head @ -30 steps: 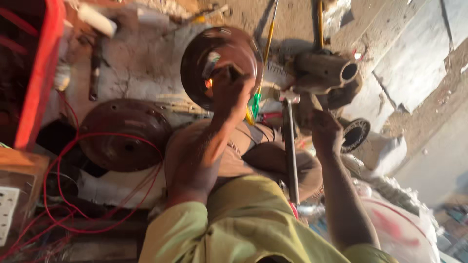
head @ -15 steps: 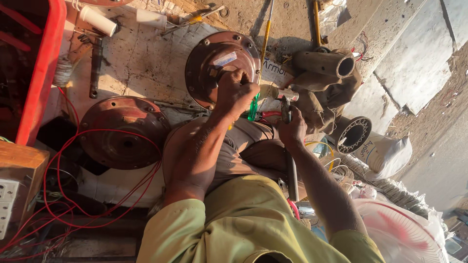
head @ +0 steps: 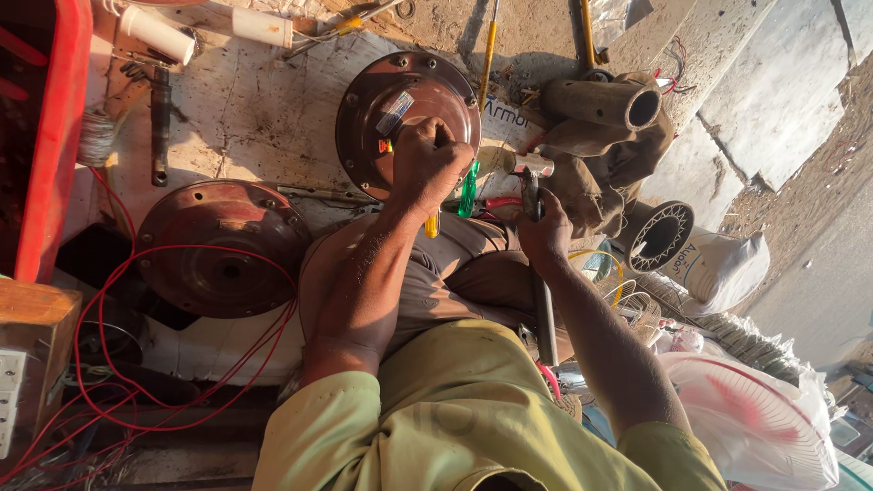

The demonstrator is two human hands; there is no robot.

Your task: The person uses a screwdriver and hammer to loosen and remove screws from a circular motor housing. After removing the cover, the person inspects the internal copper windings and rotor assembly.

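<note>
- Two hands work at close quarters; the left hand [head: 427, 164] is balled into a tight fist on the lower edge of the round brown cover [head: 386, 91], which lies flat on the white board [head: 245, 109] at 12 o'clock from the knee [head: 473, 273]; what the fist encloses I cannot tell, though a yellow handle [head: 431, 224] pokes out below it.
- The right hand [head: 544, 232] is wrapped fast round a metal shaft [head: 546, 318] with a hammer-like head [head: 527, 165] at its 12 o'clock end, just beside the fist at its 3 o'clock.
- Risk, as I judge it: the head sits so near the left knuckles that a glancing swing could catch them; the cover rests loose, so a knock could skid it toward the grey pipe [head: 605, 102] at 2 o'clock.
- A green handle [head: 468, 189] stands between the hands; a stray elbow could flick it off.
- The red wire [head: 100, 309] loops across the second brown cover [head: 218, 245] at 9 o'clock; a forearm drawn back could snag it.
- Edges: a red crate [head: 55, 136] walls off 10 o'clock; the pipe and a round grille [head: 659, 238] crowd 3 o'clock; a white bag [head: 727, 264] lies beyond.
- Open room: bare board at 11 o'clock of the cover; elsewhere little slack.
</note>
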